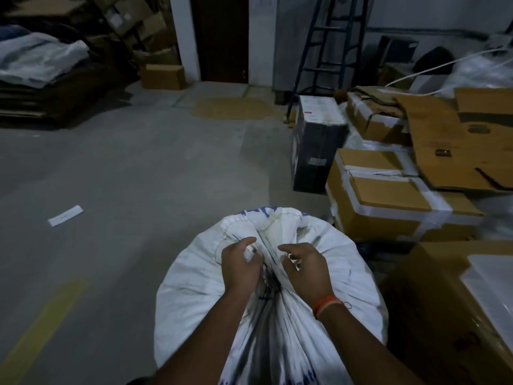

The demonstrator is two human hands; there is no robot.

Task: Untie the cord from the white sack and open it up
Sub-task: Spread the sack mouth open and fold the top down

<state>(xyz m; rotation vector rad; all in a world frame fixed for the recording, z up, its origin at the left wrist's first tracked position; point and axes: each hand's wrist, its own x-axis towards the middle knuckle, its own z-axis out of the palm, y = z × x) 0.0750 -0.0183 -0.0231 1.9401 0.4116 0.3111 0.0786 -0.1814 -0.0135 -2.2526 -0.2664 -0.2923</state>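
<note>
A big white woven sack [194, 295] with blue print stands on the floor right below me, its top gathered into dark folds at a bunched neck [270, 276]. My left hand [241, 266] pinches the gathered cloth on the left of the neck. On the right side, my right hand [308, 269], an orange thread band at its wrist, has its fingers curled into the folds. Both hands crowd the neck, so I cannot make out the cord itself. Beyond the hands the sack's loose mouth [277, 220] flares out.
Taped cardboard boxes [388, 195] are stacked close on the right, with a dark box [316, 145] and a blue ladder [327, 45] behind them. Grey concrete floor [138, 168] spreads left, with a white paper strip [65, 215] and a yellow line [41, 329]. Flattened cardboard [55, 87] is piled far left.
</note>
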